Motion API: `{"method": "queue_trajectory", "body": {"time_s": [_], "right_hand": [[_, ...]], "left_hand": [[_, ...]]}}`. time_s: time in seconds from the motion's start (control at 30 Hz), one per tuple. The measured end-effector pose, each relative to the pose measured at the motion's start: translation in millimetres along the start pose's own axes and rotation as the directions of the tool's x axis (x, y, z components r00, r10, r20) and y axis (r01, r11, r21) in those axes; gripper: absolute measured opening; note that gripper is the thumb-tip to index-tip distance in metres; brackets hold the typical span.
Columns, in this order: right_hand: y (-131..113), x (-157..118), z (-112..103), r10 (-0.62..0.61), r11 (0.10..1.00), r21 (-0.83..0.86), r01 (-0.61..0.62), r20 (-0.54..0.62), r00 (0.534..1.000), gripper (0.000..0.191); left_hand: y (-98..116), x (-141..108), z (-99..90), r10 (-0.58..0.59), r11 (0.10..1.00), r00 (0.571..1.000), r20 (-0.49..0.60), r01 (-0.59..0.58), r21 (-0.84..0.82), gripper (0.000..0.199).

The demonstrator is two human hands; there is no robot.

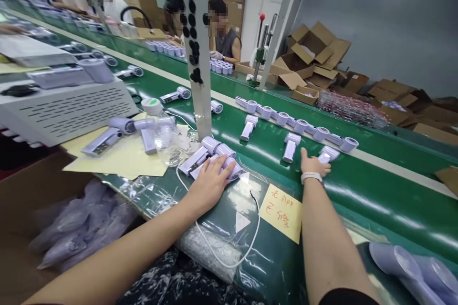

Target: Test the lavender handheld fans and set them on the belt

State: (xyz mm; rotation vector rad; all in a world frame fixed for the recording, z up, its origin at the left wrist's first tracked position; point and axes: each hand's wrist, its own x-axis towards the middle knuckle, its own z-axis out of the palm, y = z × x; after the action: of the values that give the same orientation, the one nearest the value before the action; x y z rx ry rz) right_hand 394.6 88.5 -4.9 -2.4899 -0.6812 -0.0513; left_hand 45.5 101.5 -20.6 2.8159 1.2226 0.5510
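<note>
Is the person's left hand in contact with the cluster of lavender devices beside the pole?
Touching. The head view shows the left hand laid over the lavender devices, its fingers resting across them with no visible gap.

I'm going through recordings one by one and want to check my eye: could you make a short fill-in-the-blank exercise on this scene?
1. The left hand rests on clustered lilac devices; the cable nearby is ____.
2. The right hand is at a single device on the ____ belt.
3. The wristband circles the ____ wrist.
4. Handwriting on the yellow note is ____.

Missing words: white; green; right; red.
</note>
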Motion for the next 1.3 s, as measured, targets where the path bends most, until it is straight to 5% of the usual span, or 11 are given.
{"method": "queue_trajectory", "body": {"time_s": [0.13, 0.33, 0.4, 0.53, 0.63, 0.7, 0.77, 0.87, 1.0, 1.17, 1.3], "right_hand": [[-39, -33, 27, -0.071, 0.997, 0.027, 0.068, 0.113, 0.991, 0.035], [-31, -74, -29, -0.375, 0.920, 0.226, 0.319, 0.278, 0.884, 0.035], [-28, -106, -54, -0.500, 0.855, 0.315, 0.413, 0.283, 0.818, 0.039], [-32, -181, -90, -0.783, 0.591, 0.421, 0.688, 0.093, 0.615, 0.052], [-31, -206, -103, -0.865, 0.483, 0.463, 0.744, 0.119, 0.487, 0.052], [-28, -201, -99, -0.813, 0.574, 0.519, 0.634, 0.263, 0.520, 0.044], [-26, -189, -83, -0.686, 0.716, 0.488, 0.500, 0.357, 0.635, 0.050], [-30, -184, -48, -0.578, 0.803, 0.410, 0.434, 0.357, 0.734, 0.035], [-32, -212, -34, -0.618, 0.780, 0.468, 0.416, 0.473, 0.628, 0.022], [-18, -249, -73, -0.657, 0.743, 0.637, 0.205, 0.637, 0.403, 0.019], [-16, -262, -90, -0.672, 0.661, 0.750, 0.030, 0.573, 0.469, 0.026]], "left_hand": [[2, 0, -5.4, -0.017, 1.000, 0.999, 0.034, 0.017, -0.004, 0.046], [8, -4, -19.7, -0.087, 0.914, 0.995, 0.054, 0.101, -0.393, 0.048], [25, -4, -27.4, -0.085, 0.662, 0.995, 0.055, 0.097, -0.743, 0.060], [66, 1, -43.7, -0.137, -0.312, 0.983, 0.121, 0.074, -0.947, 0.085], [70, 1, -47.9, -0.201, -0.582, 0.945, 0.258, 0.096, -0.807, 0.067], [59, -3, -46.5, -0.215, -0.610, 0.923, 0.318, 0.128, -0.782, 0.062], [46, -9, -45.2, -0.246, -0.594, 0.916, 0.317, 0.116, -0.796, 0.060], [32, -16, -49.2, -0.267, -0.547, 0.934, 0.239, 0.058, -0.835, 0.057], [21, -18, -62.6, -0.260, -0.533, 0.950, 0.173, 0.008, -0.846, 0.058], [18, -20, -71.7, -0.243, -0.528, 0.957, 0.160, 0.008, -0.849, 0.075], [32, -13, -71.0, -0.202, -0.591, 0.971, 0.130, -0.015, -0.806, 0.077]]}}
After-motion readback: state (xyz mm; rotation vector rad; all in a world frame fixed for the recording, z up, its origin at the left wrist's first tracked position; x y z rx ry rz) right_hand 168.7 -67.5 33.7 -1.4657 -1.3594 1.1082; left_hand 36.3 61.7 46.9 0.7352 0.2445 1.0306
